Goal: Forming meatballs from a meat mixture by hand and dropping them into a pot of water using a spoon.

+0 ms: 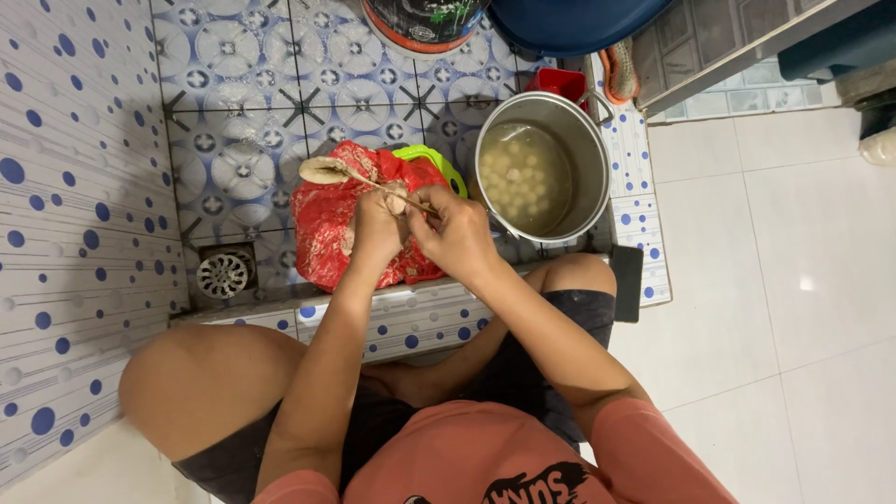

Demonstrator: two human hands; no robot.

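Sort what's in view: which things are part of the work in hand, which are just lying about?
In use:
left hand squeezing paste
right hand with spoon
red bag under the hands
steel pot of balls in water

Lying about:
floor drain
green lid
paint bucket
blue tub
red scoop

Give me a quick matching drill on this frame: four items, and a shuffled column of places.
Items:
1. metal pot
2. floor drain
3. spoon
4. red plastic bag

Places:
A. held in the right hand, bowl end pointing left
B. under both hands, left hand pressing on it
C. right of the bag, holding pale balls in liquid
D. lower left of the bag, set in the tiled floor

Pairs: 1-C, 2-D, 3-A, 4-B
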